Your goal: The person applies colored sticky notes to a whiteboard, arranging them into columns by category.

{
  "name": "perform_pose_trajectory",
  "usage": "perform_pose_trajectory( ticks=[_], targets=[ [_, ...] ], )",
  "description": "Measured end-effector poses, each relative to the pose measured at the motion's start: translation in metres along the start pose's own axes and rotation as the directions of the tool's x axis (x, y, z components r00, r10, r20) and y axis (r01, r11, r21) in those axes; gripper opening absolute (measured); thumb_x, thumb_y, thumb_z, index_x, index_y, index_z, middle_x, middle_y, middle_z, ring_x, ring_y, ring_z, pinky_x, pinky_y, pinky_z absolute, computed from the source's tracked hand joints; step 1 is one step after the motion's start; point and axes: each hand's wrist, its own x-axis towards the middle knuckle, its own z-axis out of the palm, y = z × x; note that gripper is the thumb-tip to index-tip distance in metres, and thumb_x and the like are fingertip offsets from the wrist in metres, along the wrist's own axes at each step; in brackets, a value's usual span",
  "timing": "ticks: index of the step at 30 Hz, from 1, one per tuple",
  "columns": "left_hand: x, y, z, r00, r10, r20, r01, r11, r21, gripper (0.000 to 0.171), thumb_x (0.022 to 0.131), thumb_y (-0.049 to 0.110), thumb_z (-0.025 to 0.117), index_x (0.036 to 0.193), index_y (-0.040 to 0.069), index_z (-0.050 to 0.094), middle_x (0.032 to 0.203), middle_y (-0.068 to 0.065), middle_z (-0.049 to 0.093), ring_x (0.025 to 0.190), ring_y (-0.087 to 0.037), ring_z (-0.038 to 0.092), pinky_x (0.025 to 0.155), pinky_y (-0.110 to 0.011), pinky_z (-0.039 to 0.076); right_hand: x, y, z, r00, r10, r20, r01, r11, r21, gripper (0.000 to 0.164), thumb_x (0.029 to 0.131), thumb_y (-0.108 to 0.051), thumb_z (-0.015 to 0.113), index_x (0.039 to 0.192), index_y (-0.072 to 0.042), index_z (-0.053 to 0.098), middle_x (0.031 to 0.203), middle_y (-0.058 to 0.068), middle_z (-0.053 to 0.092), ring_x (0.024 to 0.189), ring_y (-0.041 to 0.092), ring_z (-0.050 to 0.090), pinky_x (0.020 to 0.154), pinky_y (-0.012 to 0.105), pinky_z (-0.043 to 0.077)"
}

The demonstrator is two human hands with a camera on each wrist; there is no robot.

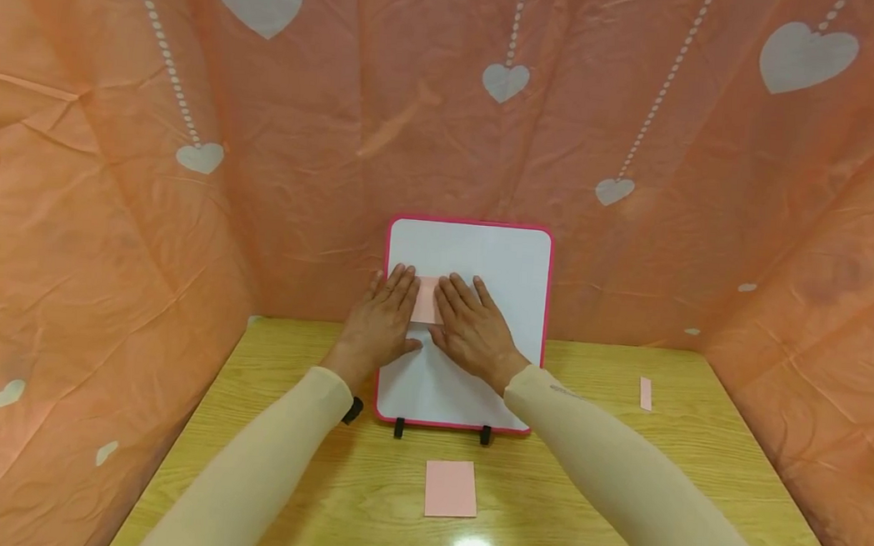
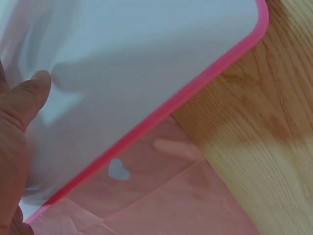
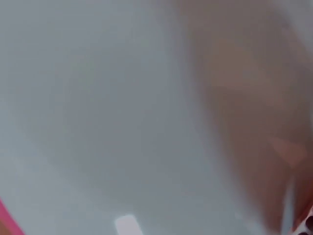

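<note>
A white board [image 1: 468, 250] with a pink frame stands upright at the back of the table. On its face lies a pale pink paper [image 1: 427, 301], its left and right sides covered by the hands. The left hand [image 1: 377, 324], fingers straight, presses the paper's left side. From the other side the right hand [image 1: 473, 325] lies flat over the paper's right edge, fingers extended. In the left wrist view the left thumb [image 2: 30, 98] shows against the white surface. The right wrist view is mostly the blurred board surface [image 3: 107, 122].
A pink square paper [image 1: 450, 489] lies on the wooden table [image 1: 558, 498] in front of the board. Farther right is a narrow pink strip [image 1: 646, 394]. Black stand feet [image 1: 485, 435] jut out below the board. An orange curtain with hearts [image 1: 430, 139] surrounds the table.
</note>
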Motion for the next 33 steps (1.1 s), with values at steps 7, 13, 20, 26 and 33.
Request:
perform_pose_trajectory(
  ticks=[7,13,20,26,33],
  targets=[
    [-0.001,0.001,0.001,1.0,-0.004,-0.002,0.004,1.0,0.003,0.109,0.097,0.067,0.062,0.168,0.002,0.012,0.177,-0.014,0.004,0.165,-0.031,0.0,0.135,-0.052,-0.001,0.004,-0.001,-0.002,0.999,-0.029,0.042,0.027,0.999,0.036,0.075,0.111,-0.055,0.037,0.168,-0.008,0.026,0.175,0.007,0.023,0.164,0.025,0.016,0.135,0.052,0.007],
    [-0.003,0.001,0.001,1.0,-0.014,-0.006,0.014,1.0,0.01,0.11,0.096,0.068,0.063,0.168,0.0,0.014,0.177,-0.016,0.006,0.165,-0.033,0.002,0.135,-0.051,0.0,-0.013,0.01,0.0,0.995,0.075,0.06,-0.076,0.997,0.018,0.077,0.11,-0.057,0.039,0.167,-0.007,0.029,0.174,0.007,0.028,0.164,0.025,0.02,0.135,0.054,0.009],
    [0.0,0.006,-0.004,0.997,0.035,-0.063,-0.038,0.998,-0.052,0.107,0.097,0.066,0.064,0.167,0.0,0.018,0.176,-0.016,0.011,0.165,-0.033,0.005,0.135,-0.051,0.004,-0.015,0.011,0.001,0.996,0.071,0.063,-0.074,0.996,0.058,0.077,0.11,-0.057,0.04,0.167,-0.006,0.027,0.174,0.009,0.025,0.164,0.025,0.018,0.135,0.053,0.005],
    [0.012,0.012,-0.011,0.992,0.11,-0.055,-0.113,0.992,-0.061,0.104,0.097,0.062,0.067,0.168,0.003,0.018,0.177,-0.013,0.009,0.165,-0.03,0.004,0.135,-0.05,0.004,-0.015,0.008,0.0,0.995,0.062,0.079,-0.066,0.997,0.044,0.076,0.111,-0.056,0.038,0.167,-0.006,0.027,0.174,0.008,0.024,0.164,0.026,0.018,0.135,0.054,0.007],
    [0.011,0.004,-0.006,0.996,0.065,-0.054,-0.066,0.997,-0.033,0.104,0.098,0.063,0.064,0.168,0.002,0.019,0.177,-0.014,0.011,0.165,-0.032,0.004,0.135,-0.053,0.003,-0.017,0.009,0.002,0.995,0.062,0.082,-0.064,0.998,0.012,0.076,0.111,-0.058,0.035,0.168,-0.008,0.026,0.175,0.007,0.023,0.164,0.025,0.018,0.134,0.056,0.008]
  ],
)
